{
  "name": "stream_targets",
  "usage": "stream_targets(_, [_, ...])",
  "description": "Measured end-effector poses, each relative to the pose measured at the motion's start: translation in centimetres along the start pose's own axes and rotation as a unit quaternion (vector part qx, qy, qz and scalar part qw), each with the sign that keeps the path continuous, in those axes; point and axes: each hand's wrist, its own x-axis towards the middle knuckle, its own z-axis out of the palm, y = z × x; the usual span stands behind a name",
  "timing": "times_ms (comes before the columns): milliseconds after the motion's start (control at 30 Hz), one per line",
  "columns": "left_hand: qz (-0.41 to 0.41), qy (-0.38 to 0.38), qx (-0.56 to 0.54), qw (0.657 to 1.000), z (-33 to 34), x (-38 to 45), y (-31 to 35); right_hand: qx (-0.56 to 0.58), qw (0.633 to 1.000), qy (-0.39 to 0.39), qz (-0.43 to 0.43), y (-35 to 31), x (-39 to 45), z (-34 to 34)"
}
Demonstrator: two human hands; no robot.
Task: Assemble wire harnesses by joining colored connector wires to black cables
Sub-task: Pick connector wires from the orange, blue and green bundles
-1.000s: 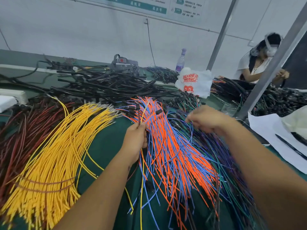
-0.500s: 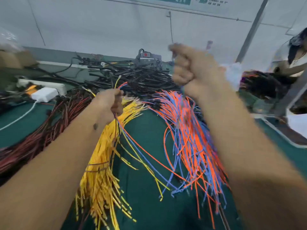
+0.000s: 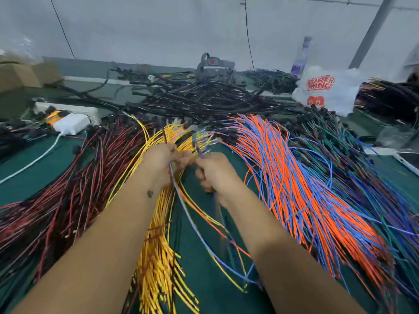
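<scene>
My left hand (image 3: 162,160) grips a few loose wires, yellow, blue and orange (image 3: 199,232), which trail down over the green mat toward me. My right hand (image 3: 215,175) is close beside it, fingers curled round thin dark wires that hang below the fist. Both hands meet above the yellow wire bundle (image 3: 156,257). The orange and blue bundle (image 3: 301,191) lies to the right. A heap of black cables (image 3: 204,98) sits behind the hands. What passes between the fingertips is blurred.
Red and dark wires (image 3: 56,200) fan out at the left. Green, blue and purple wires (image 3: 362,177) cover the far right. A white charger (image 3: 71,124) and power strip sit back left; a plastic bag (image 3: 326,89) and bottle (image 3: 300,57) back right.
My right hand came down from its raised position to meet the left hand over the yellow bundle. The left hand still holds its few wires. The view tilted down and right.
</scene>
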Motion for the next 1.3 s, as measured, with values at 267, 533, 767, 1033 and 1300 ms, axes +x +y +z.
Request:
stream_targets(267, [0.032,-0.021,-0.079,0.996,0.1,0.3,-1.2,-0.115,0.99,-0.03,-0.075,2.1,0.1,1.4])
stream_targets(533, [-0.044,-0.17,-0.06,0.983,-1.4,-0.4,-0.6,-0.178,0.954,0.217,-0.106,2.7,0.8,-5.6])
stream_targets(767, [-0.099,-0.329,-0.277,0.897,-2.2,-1.5,0.0,-0.261,0.953,0.152,-0.031,-0.4,1.1,-7.0])
stream_targets(1033, [-0.014,-0.258,-0.038,0.965,-1.1,-2.1,-0.6,0.155,0.987,-0.01,-0.033,-0.2,1.2,-1.5])
stream_targets(1300, [0.045,-0.22,0.068,0.972,0.8,-2.4,-1.6,0.172,0.975,0.076,-0.116,2.0,1.9,-2.2])
